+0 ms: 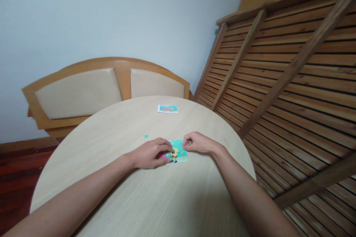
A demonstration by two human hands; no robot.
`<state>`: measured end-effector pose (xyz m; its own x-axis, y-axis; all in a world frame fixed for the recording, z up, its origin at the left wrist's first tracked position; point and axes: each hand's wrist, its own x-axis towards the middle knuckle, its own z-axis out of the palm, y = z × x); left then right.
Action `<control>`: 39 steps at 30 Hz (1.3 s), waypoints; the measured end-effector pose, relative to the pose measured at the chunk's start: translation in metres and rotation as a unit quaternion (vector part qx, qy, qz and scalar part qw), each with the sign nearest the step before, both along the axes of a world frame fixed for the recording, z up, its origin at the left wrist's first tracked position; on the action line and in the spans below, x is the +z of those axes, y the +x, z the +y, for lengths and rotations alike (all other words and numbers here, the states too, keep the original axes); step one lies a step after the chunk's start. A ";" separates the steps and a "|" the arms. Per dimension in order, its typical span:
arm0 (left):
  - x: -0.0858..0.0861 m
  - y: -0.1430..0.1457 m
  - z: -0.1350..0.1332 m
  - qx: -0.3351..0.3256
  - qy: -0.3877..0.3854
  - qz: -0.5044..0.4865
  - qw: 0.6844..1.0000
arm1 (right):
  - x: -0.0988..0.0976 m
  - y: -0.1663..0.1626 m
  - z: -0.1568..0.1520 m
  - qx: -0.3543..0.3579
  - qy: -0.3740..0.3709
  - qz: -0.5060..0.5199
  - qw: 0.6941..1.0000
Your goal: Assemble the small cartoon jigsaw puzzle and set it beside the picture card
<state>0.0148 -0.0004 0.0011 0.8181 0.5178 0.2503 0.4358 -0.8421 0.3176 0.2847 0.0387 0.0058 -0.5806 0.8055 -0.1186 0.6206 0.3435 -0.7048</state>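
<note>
A small jigsaw puzzle (pixel 179 152) with a turquoise ground and a yellow cartoon figure lies flat on the round wooden table (pixel 139 192). My left hand (pixel 151 152) rests on its left part, fingers curled and pressed down on the pieces. Beside the puzzle's upper right corner my right hand (pixel 196 142) is curled, its fingertips pinched at the edge. What the fingers pinch, if anything, is too small to see. One loose turquoise piece (pixel 146 136) lies alone to the left of my left hand.
A small printed picture card (pixel 167 109) lies at the table's far edge. Behind the table stands a padded wooden headboard (pixel 83 92) against a pale wall. A slatted wooden bed frame (pixel 292 81) leans close on the right.
</note>
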 end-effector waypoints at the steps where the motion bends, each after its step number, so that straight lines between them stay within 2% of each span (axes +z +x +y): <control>1: 0.002 -0.004 0.003 0.014 0.000 -0.001 1.000 | 0.000 0.000 0.000 0.001 0.005 0.000 1.000; 4: 0.007 -0.026 0.018 0.117 0.016 0.023 0.993 | 0.001 0.001 0.000 0.006 0.044 0.012 0.999; 6: 0.009 -0.044 0.030 0.193 0.027 0.038 0.980 | 0.002 -0.001 0.000 0.034 0.105 0.022 0.994; 8: 0.007 -0.059 0.040 0.255 0.006 0.068 0.965 | 0.002 -0.005 -0.002 0.077 0.166 0.026 0.983; 10: 0.004 -0.069 0.047 0.275 -0.002 0.075 0.958 | 0.001 -0.011 -0.004 0.112 0.191 0.015 0.975; 19: -0.008 -0.070 0.057 0.278 -0.027 0.075 0.957 | -0.009 -0.033 -0.011 0.181 0.215 -0.055 0.958; 29: -0.017 -0.070 0.062 0.254 -0.110 0.004 0.961 | -0.008 -0.024 -0.008 0.144 0.204 -0.084 0.965; 35: -0.014 -0.071 0.058 0.251 -0.159 -0.016 0.955 | -0.009 -0.020 -0.004 0.122 0.200 -0.097 0.967; 39: -0.012 -0.066 0.055 0.230 -0.180 -0.067 0.954 | -0.010 -0.019 -0.004 0.121 0.201 -0.093 0.968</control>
<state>-0.0514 0.0547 -0.0108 0.4564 0.8867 0.0737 0.6689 -0.3966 0.6287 0.2656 0.0347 -0.0043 -0.7570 0.6511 0.0559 0.5907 0.7183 -0.3677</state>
